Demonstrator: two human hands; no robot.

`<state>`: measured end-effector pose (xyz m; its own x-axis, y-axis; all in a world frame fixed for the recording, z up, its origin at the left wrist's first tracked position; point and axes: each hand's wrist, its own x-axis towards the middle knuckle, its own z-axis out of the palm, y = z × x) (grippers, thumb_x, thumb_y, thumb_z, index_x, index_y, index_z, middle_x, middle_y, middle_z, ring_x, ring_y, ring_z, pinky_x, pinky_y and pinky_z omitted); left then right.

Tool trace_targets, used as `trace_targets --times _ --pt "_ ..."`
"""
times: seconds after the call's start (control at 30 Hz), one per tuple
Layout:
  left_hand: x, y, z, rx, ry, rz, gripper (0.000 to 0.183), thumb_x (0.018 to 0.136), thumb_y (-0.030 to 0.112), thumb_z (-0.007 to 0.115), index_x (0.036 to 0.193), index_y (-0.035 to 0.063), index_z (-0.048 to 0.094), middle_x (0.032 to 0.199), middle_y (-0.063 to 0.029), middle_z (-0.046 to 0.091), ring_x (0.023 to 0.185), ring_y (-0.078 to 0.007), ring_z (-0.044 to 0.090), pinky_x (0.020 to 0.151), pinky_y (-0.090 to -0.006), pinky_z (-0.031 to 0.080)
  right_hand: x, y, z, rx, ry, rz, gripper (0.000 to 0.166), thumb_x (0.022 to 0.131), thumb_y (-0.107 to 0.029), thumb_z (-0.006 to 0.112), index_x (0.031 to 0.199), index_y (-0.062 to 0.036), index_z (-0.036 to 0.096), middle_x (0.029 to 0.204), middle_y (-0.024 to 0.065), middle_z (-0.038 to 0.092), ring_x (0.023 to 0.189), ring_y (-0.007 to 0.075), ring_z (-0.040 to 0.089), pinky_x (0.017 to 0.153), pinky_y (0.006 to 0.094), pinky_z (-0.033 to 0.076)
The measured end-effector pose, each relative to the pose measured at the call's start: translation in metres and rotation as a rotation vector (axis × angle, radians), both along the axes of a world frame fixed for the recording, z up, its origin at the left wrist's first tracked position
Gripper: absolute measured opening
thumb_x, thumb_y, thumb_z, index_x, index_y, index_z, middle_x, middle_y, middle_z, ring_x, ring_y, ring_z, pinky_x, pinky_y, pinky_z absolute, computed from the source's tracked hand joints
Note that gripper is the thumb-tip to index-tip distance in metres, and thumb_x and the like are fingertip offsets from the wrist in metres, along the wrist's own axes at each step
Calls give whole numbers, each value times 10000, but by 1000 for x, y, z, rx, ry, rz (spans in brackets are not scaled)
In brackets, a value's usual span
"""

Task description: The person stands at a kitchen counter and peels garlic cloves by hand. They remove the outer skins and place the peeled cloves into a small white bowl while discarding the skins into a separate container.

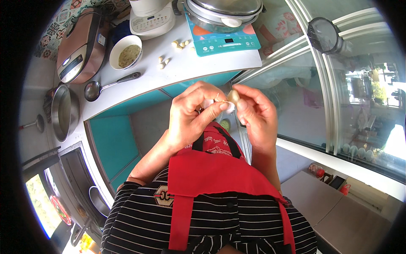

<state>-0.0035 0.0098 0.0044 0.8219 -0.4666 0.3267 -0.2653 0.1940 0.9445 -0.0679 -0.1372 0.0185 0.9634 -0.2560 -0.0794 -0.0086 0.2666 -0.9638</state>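
Observation:
My left hand (195, 111) pinches a piece of white, papery garlic skin (230, 107) between thumb and fingers. A pale garlic clove (233, 96) is held in my right hand (257, 116), between its thumb and forefinger, close against the skin. Both hands meet in front of the red apron (219, 174), just off the counter's edge. Several garlic cloves (179, 45) lie on the white counter near the induction cooker, and a few more cloves (161, 66) lie closer to the edge. What my left hand's curled fingers cover is partly hidden.
An induction cooker (225, 44) carries a lidded steel pot (228, 12). Left along the counter (203, 65) are a white appliance (152, 23), a bowl of food (127, 52), a ladle (109, 85), a rice cooker (82, 44) and a steel basin (63, 112). Sliding glass doors (295, 95) stand at right.

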Motion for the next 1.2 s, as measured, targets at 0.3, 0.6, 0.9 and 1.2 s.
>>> trace_targets --times 0.3,0.6,0.9,1.2 --pt "3 2 -5 210 -27 -73 60 783 39 647 831 11 622 808 -62 603 612 -110 541 537 -246 446 3 -16 -9 267 -18 68 322 923 -208 419 1130 25 497 876 143 621 452 18 352 422 144 271" --pt "0 -4 -6 144 160 54 148 724 14 694 842 34 607 804 -31 606 573 -87 481 505 -222 406 4 -13 -1 131 7 29 260 893 -211 501 1043 -1 529 829 129 632 464 25 388 422 147 289" --pt "4 -8 9 96 -261 67 203 696 -20 699 865 61 619 834 -23 602 667 -121 547 521 -227 440 3 -4 3 57 5 9 223 834 -139 617 986 3 536 826 70 631 514 37 427 455 166 340" --pt "5 -6 10 145 -442 89 196 689 -25 695 853 60 629 850 -49 582 725 -162 588 607 -262 498 2 -9 -2 30 -52 61 272 788 -100 666 993 19 532 823 74 632 577 36 478 484 162 373"
